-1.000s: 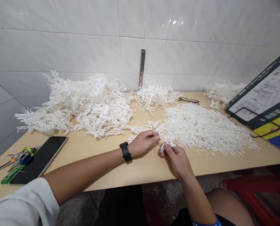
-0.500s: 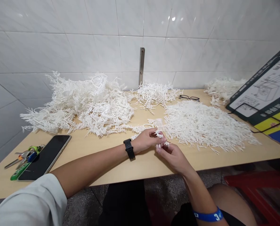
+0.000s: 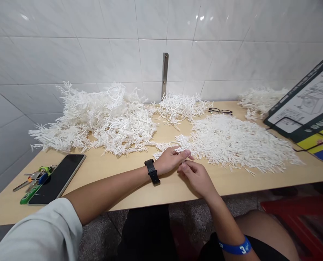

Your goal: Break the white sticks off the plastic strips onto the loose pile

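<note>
A white number "3" is readable on the blue wristband [image 3: 235, 247]. Lettering on the slanted dark green, white, yellow and blue printed panel [image 3: 310, 105] and on the slim green plastic item [image 3: 30, 194] is illegible.

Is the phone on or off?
The screen looks off: the phone lies face up, and its glass is dark, with no picture glowing on it.

Wall tiles [image 3: 117, 58] = glossy, smooth, marbled. Bracket [image 3: 165, 74]: greyish metal, dull sheen. Counter [image 3: 101, 188]: pale wood-look, smooth, satin. Phone screen [image 3: 59, 177]: dark, glossy. Sleeve [image 3: 49, 224]: matt cloth.
</note>
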A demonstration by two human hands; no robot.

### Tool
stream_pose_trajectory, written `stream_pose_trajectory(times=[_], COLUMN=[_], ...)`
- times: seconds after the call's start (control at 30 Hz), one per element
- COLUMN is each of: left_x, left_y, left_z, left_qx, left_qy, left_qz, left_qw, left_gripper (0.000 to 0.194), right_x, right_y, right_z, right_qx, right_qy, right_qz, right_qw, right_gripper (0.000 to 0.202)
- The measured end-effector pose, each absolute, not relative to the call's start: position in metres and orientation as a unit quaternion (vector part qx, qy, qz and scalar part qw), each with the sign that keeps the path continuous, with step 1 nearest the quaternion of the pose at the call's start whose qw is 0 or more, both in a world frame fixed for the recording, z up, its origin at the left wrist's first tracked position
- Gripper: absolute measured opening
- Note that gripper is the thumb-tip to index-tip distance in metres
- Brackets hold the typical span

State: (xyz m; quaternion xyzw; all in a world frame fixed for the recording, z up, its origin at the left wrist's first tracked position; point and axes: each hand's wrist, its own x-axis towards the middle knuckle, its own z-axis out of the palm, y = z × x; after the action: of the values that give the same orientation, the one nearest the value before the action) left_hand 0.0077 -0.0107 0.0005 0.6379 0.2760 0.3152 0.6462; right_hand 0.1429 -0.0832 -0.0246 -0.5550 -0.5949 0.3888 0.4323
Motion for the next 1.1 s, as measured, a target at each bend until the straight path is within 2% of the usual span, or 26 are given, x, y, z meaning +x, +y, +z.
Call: stream_pose_trajectory(times=[0.1, 0.33, 0.53, 0.63, 0.7, 0.8, 0.87, 0.93, 1.03, 1.1], left_x=[0.009, 0.004, 0.005, 0.005, 0.004, 0.003, 0.002, 0.001, -0.002, -0.002], left_y=[-0.011, -0.007, -0.003, 0.005, 0.006, 0.001, -0.003, -0.003, -0.002, -0.002], left_z=[-0.001, -0.007, -0.010, -0.010, -0.008, -0.006, -0.006, -0.006, -0.007, -0.006], left_qx=[0.622, 0.665, 0.633, 0.606, 0.625, 0.659, 0.659, 0.662, 0.688, 0.709], left_qy=[0.266, 0.229, 0.293, 0.362, 0.336, 0.291, 0.299, 0.304, 0.304, 0.308], left_qz=[0.322, 0.227, 0.286, 0.343, 0.336, 0.301, 0.313, 0.324, 0.312, 0.302], left_qw=[0.663, 0.674, 0.657, 0.620, 0.619, 0.625, 0.615, 0.604, 0.580, 0.557], left_gripper=[0.061, 0.066, 0.062, 0.069, 0.069, 0.066, 0.066, 0.068, 0.071, 0.070], right_x=[0.143, 0.142, 0.120, 0.116, 0.131, 0.173, 0.197, 0.207, 0.196, 0.183], right_y=[-0.084, -0.083, -0.117, -0.139, -0.137, -0.108, -0.085, -0.070, -0.066, -0.068], right_z=[-0.026, -0.023, -0.020, -0.016, -0.011, -0.002, 0.005, 0.009, 0.013, 0.012], right_qx=[-0.556, -0.561, -0.580, -0.546, -0.548, -0.639, -0.677, -0.691, -0.676, -0.652], right_qy=[-0.608, -0.645, -0.639, -0.699, -0.708, -0.669, -0.659, -0.644, -0.645, -0.658], right_qz=[0.372, 0.290, 0.309, 0.322, 0.302, 0.144, 0.030, -0.028, 0.031, 0.088], right_qw=[0.427, 0.431, 0.399, 0.330, 0.327, 0.351, 0.325, 0.328, 0.355, 0.365], right_gripper=[0.044, 0.042, 0.049, 0.045, 0.038, 0.029, 0.045, 0.052, 0.038, 0.042])
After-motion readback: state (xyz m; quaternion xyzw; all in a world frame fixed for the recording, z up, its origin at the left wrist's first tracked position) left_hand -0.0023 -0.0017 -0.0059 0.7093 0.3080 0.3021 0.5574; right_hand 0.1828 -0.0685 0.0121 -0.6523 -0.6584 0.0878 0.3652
